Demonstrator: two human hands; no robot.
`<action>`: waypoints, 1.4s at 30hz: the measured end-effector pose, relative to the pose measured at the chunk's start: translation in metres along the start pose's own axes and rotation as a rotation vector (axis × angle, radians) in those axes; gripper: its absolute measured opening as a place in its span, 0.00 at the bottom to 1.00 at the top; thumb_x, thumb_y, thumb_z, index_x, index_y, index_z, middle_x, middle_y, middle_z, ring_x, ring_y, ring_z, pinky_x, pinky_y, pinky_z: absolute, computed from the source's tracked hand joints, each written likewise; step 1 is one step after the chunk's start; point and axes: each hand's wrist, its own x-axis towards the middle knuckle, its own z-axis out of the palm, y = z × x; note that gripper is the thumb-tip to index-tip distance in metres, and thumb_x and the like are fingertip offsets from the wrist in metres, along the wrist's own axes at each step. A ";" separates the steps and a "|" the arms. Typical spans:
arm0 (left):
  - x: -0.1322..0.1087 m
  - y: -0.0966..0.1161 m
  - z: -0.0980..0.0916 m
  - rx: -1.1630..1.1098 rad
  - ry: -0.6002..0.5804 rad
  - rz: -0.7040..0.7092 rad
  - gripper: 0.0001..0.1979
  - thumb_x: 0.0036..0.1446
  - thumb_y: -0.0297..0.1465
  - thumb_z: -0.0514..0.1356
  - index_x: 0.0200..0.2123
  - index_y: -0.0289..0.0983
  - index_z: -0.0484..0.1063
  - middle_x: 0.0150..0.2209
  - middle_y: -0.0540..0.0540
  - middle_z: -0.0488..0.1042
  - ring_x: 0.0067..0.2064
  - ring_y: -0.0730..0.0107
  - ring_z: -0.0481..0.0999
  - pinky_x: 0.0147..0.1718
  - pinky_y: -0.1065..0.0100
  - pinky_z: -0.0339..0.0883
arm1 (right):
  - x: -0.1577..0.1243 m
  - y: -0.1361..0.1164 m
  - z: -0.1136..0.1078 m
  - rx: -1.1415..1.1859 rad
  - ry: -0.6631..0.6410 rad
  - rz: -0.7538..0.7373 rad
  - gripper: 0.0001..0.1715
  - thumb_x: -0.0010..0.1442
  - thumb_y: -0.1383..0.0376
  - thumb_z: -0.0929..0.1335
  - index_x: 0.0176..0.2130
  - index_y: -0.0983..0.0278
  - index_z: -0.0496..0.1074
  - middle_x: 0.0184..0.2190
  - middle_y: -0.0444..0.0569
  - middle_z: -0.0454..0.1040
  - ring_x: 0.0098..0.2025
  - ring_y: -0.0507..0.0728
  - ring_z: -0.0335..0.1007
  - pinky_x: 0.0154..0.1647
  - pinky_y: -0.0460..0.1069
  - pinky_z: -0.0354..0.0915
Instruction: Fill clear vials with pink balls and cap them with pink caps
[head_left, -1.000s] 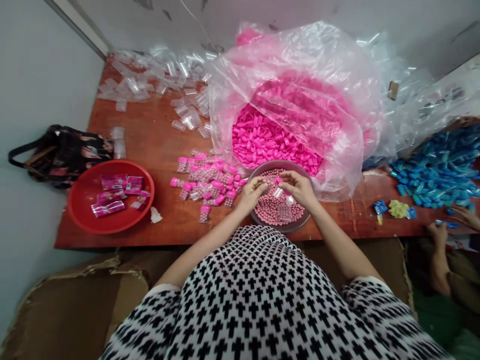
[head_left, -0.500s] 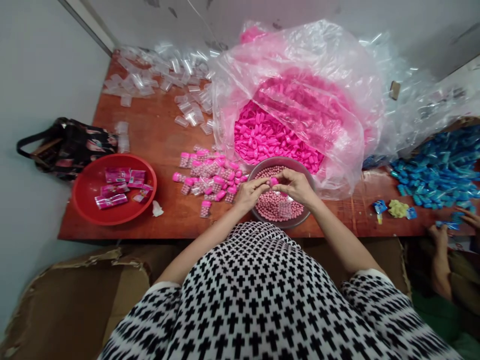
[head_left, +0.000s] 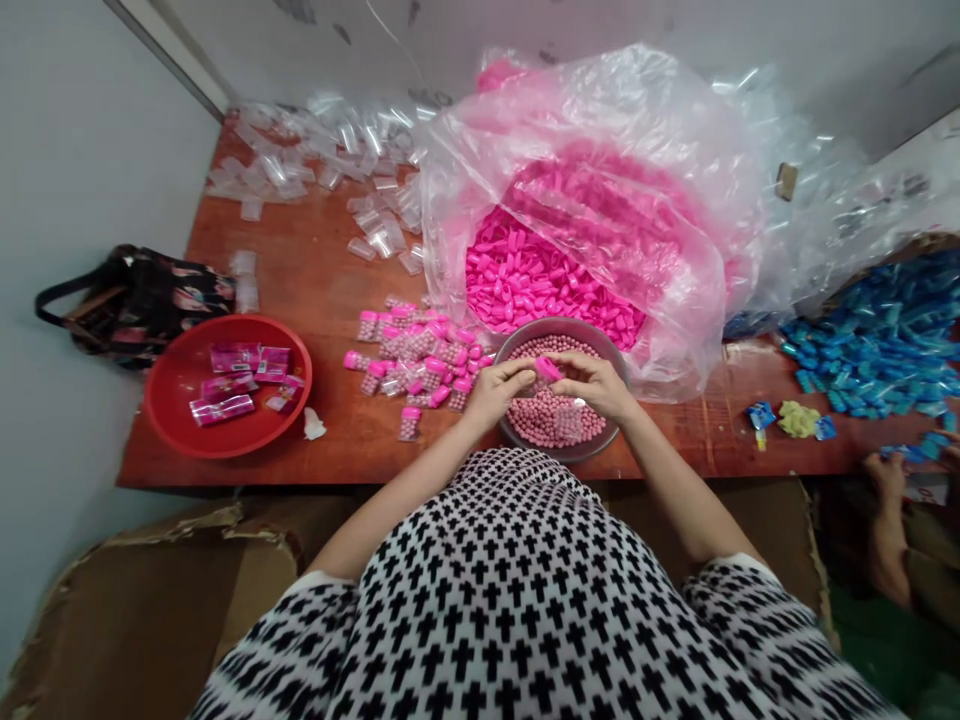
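Over a grey bowl [head_left: 619, 420] of pink beads [head_left: 534, 420], my two hands meet around a small pink-capped container [head_left: 548, 368]. My left hand [head_left: 495, 390] pinches it from the left, its lower part mostly hidden by fingers. On the other side, the fingers of my right hand [head_left: 596, 384] are closed at the bright pink cap. A clear container [head_left: 568, 421] rests on the beads. Left of the bowl lies a pile of bead-filled containers with pink caps [head_left: 427, 350]. Behind it, a large clear plastic bag [head_left: 697, 330] gapes over many pink caps [head_left: 525, 275].
Loose clear containers [head_left: 382, 235] are scattered at the back left. A red basin [head_left: 172, 425] with pink packets stands near a dark handbag [head_left: 142, 300]. At right are blue pieces [head_left: 870, 350], a yellow clump [head_left: 798, 419] and another person's hands [head_left: 889, 475].
My right hand has opened out slightly to the right, and the pink cap between my hands now shows larger and tilted. The other person's hands at right have shifted a little.
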 end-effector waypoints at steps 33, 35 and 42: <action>-0.014 -0.033 -0.063 0.430 0.076 0.105 0.14 0.55 0.38 0.59 0.41 0.39 0.77 0.43 0.45 0.78 0.47 0.61 0.75 0.52 0.58 0.66 | 0.019 0.058 0.055 0.396 0.002 0.464 0.20 0.59 0.53 0.64 0.47 0.60 0.67 0.44 0.49 0.74 0.42 0.56 0.71 0.42 0.54 0.69; -0.004 -0.025 -0.077 0.381 0.225 0.105 0.14 0.54 0.38 0.60 0.42 0.40 0.76 0.44 0.47 0.78 0.48 0.63 0.75 0.52 0.60 0.66 | 0.023 0.060 0.027 -0.159 0.037 0.304 0.18 0.59 0.56 0.65 0.47 0.63 0.69 0.48 0.52 0.72 0.49 0.58 0.68 0.49 0.53 0.65; 0.008 -0.016 -0.101 0.469 0.451 0.202 0.16 0.54 0.34 0.61 0.47 0.40 0.73 0.51 0.46 0.74 0.55 0.63 0.70 0.60 0.57 0.58 | 0.026 0.086 -0.010 -1.297 -0.311 0.331 0.18 0.61 0.64 0.62 0.51 0.66 0.67 0.48 0.60 0.67 0.50 0.61 0.65 0.48 0.52 0.61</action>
